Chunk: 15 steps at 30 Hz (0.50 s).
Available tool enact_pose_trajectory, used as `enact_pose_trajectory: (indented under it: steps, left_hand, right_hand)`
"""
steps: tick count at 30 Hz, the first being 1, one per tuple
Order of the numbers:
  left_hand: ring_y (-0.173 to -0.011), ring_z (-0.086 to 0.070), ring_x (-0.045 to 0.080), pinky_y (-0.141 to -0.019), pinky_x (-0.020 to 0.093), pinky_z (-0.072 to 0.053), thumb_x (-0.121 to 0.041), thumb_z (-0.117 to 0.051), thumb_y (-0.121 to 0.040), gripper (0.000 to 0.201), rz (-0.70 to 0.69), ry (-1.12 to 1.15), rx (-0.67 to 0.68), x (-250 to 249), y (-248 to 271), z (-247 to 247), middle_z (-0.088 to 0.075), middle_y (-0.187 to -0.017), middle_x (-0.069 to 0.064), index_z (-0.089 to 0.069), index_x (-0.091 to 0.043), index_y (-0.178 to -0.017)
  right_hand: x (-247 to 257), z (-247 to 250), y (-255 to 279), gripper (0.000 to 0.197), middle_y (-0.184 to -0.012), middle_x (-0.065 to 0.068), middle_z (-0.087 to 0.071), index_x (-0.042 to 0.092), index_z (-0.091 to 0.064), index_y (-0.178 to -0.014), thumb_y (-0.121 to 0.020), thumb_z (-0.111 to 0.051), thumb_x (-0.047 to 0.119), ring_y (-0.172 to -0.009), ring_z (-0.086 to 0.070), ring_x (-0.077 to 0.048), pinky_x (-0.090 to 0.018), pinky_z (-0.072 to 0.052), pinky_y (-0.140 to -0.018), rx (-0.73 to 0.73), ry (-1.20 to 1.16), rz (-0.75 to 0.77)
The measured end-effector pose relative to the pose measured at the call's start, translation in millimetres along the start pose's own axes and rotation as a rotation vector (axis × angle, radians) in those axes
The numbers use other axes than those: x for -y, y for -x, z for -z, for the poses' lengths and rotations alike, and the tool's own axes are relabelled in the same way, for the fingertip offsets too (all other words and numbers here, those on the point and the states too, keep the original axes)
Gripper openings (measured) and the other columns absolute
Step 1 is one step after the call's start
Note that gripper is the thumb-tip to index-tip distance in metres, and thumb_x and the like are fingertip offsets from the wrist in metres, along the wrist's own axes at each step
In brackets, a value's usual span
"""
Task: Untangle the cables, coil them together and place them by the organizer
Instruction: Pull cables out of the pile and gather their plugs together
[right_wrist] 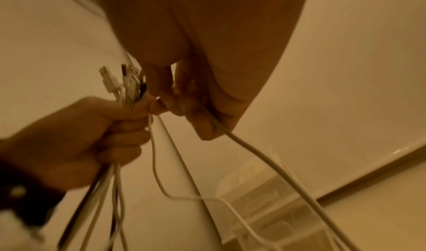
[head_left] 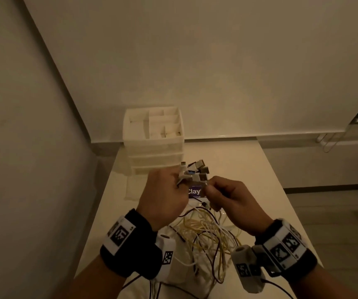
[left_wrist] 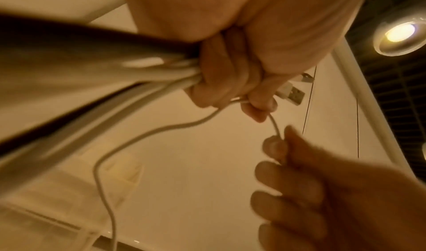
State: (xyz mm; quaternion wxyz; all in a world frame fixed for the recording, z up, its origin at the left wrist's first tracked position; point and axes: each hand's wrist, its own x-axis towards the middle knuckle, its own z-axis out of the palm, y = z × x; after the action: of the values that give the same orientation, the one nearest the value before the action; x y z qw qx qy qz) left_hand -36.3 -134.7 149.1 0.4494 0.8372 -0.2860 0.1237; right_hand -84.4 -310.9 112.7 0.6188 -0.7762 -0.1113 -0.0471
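Both hands are raised over the white table (head_left: 266,175). My left hand (head_left: 165,195) grips a bundle of white and black cables (left_wrist: 161,72) just below their USB plugs (head_left: 195,171), which stick up above the fist. My right hand (head_left: 225,197) pinches a single white cable (right_wrist: 253,151) close to the left hand. The rest of the cables (head_left: 206,238) hang in a loose tangle onto the table below the hands. The white drawer organizer (head_left: 154,141) stands at the table's far left, behind the hands.
A small purple box (head_left: 195,190) with white lettering lies on the table behind the hands. A flat white pouch (head_left: 130,188) lies in front of the organizer. Walls close off the left and far sides; the floor drops away to the right.
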Motion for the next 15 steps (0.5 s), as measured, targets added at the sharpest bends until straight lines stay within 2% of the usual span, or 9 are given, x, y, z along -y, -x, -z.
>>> enact_pose_trajectory:
  steps: [1, 3, 5, 6, 9, 11, 12, 14, 15]
  left_hand:
    - [-0.046, -0.044, -0.005, -0.046, 0.006, -0.026, 0.005, -0.069, -0.076, 0.05, 0.0, -0.009, -0.047, -1.2, -1.7, 2.5, -0.043, -0.042, -0.017, -0.046, -0.03, -0.049]
    - [-0.05, -0.049, -0.007, -0.049, 0.008, -0.031, -0.002, -0.069, -0.078, 0.027, -0.015, 0.007, -0.189, 1.8, -7.4, 9.4, -0.052, -0.054, -0.024, -0.065, -0.02, -0.058]
    - [-0.06, -0.058, -0.009, -0.057, 0.012, -0.042, -0.009, -0.067, -0.08, 0.017, -0.005, 0.069, -0.328, 7.0, -14.0, 19.5, -0.062, -0.067, -0.019, -0.072, -0.024, -0.072]
    - [-0.066, -0.062, -0.005, -0.061, 0.018, -0.047, -0.012, -0.066, -0.08, 0.016, 0.021, 0.084, -0.352, 9.2, -16.0, 24.2, -0.066, -0.071, -0.015, -0.072, -0.026, -0.076]
    - [-0.068, -0.064, 0.005, -0.064, 0.032, -0.051, -0.012, -0.067, -0.082, 0.018, 0.049, 0.061, -0.235, 14.0, -11.7, 30.3, -0.071, -0.073, -0.013, -0.075, -0.026, -0.074]
    - [-0.064, -0.061, -0.002, -0.062, 0.022, -0.049, -0.016, -0.068, -0.081, 0.027, 0.082, 0.092, -0.18, 17.4, -6.0, 32.8, -0.067, -0.065, -0.023, -0.073, -0.039, -0.068]
    - [-0.068, -0.063, -0.006, -0.065, 0.017, -0.048, -0.02, -0.068, -0.08, 0.027, 0.111, 0.134, -0.176, 20.1, -4.1, 34.8, -0.067, -0.068, -0.028, -0.071, -0.045, -0.07]
    - [-0.069, -0.064, -0.005, -0.066, 0.013, -0.047, -0.023, -0.072, -0.082, 0.015, 0.168, 0.232, -0.199, 25.6, -1.7, 39.5, -0.069, -0.069, -0.026, -0.072, -0.038, -0.077]
    - [-0.057, -0.059, -0.004, -0.058, 0.012, -0.044, -0.024, -0.072, -0.084, 0.009, 0.189, 0.265, -0.204, 27.2, 0.5, 43.2, -0.066, -0.06, -0.021, -0.073, -0.031, -0.078]
  right_hand:
    - [-9.0, -3.3, 1.1, 0.023, -0.063, -0.011, -0.053, 0.022, -0.065, -0.079, -0.094, -0.052, 0.034, -0.058, -0.048, -0.013, -0.027, -0.042, -0.058, 0.005, 0.014, -0.005]
    - [-35.5, -9.6, 5.2, 0.024, -0.063, -0.006, -0.053, 0.014, -0.062, -0.083, -0.096, -0.049, 0.029, -0.059, -0.049, -0.012, -0.031, -0.044, -0.06, 0.0, 0.094, -0.035]
    - [-65.2, -11.7, 13.0, 0.022, -0.062, 0.003, -0.054, 0.015, -0.06, -0.083, -0.095, -0.047, 0.028, -0.058, -0.05, -0.011, -0.039, -0.046, -0.061, -0.024, 0.164, -0.096]
    - [-77.3, -11.6, 18.0, 0.021, -0.062, 0.004, -0.053, 0.019, -0.059, -0.081, -0.095, -0.047, 0.029, -0.058, -0.05, -0.012, -0.042, -0.046, -0.062, -0.042, 0.184, -0.13]
    - [-93.0, -9.3, 25.5, 0.026, -0.062, 0.009, -0.052, 0.023, -0.056, -0.078, -0.101, -0.044, 0.024, -0.057, -0.048, -0.011, -0.04, -0.045, -0.058, -0.11, 0.185, -0.207]
    - [-84.8, -8.0, 28.2, 0.029, -0.064, 0.008, -0.052, 0.023, -0.056, -0.077, -0.102, -0.042, 0.023, -0.057, -0.047, -0.01, -0.035, -0.044, -0.058, -0.129, 0.208, -0.217]
    - [-77.0, -7.1, 30.3, 0.029, -0.066, 0.008, -0.052, 0.024, -0.056, -0.078, -0.102, -0.04, 0.027, -0.058, -0.047, -0.009, -0.034, -0.043, -0.057, -0.125, 0.221, -0.205]
    - [-57.8, -6.5, 40.0, 0.032, -0.072, 0.005, -0.053, 0.024, -0.058, -0.084, -0.101, -0.036, 0.041, -0.061, -0.048, -0.01, -0.032, -0.044, -0.058, -0.107, 0.215, -0.185]
    - [-47.8, -6.1, 47.6, 0.037, -0.074, 0.002, -0.053, 0.024, -0.06, -0.088, -0.098, -0.034, 0.048, -0.063, -0.048, -0.013, -0.033, -0.044, -0.059, -0.099, 0.193, -0.182]
